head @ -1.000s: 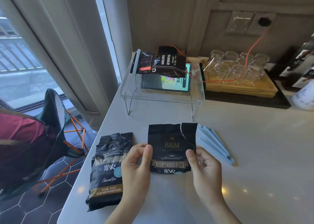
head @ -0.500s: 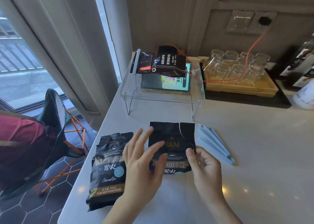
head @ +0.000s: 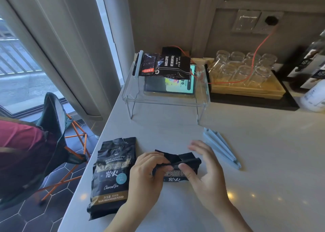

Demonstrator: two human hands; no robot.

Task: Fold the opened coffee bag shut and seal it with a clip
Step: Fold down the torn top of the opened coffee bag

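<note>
A small black coffee bag (head: 182, 161) lies on the white counter (head: 263, 161) between my hands, its top part folded down toward me. My left hand (head: 147, 175) pinches the folded left edge of the bag. My right hand (head: 205, 172) presses its thumb on the fold near the middle, with the fingers spread above the bag's right end. Pale blue sealing clips (head: 221, 147) lie on the counter just right of my right hand, untouched.
A larger black coffee bag (head: 112, 177) lies to the left near the counter's edge. Behind stands a clear acrylic riser (head: 165, 98) carrying a phone and another clipped bag (head: 165, 66). A wooden tray of glasses (head: 246, 80) sits at the back right. A folding chair (head: 52, 136) stands below left.
The bag's top, flat and upright before, is now folded down toward me. My left hand swept over the bag and now pinches the fold; my right thumb moved onto it.
</note>
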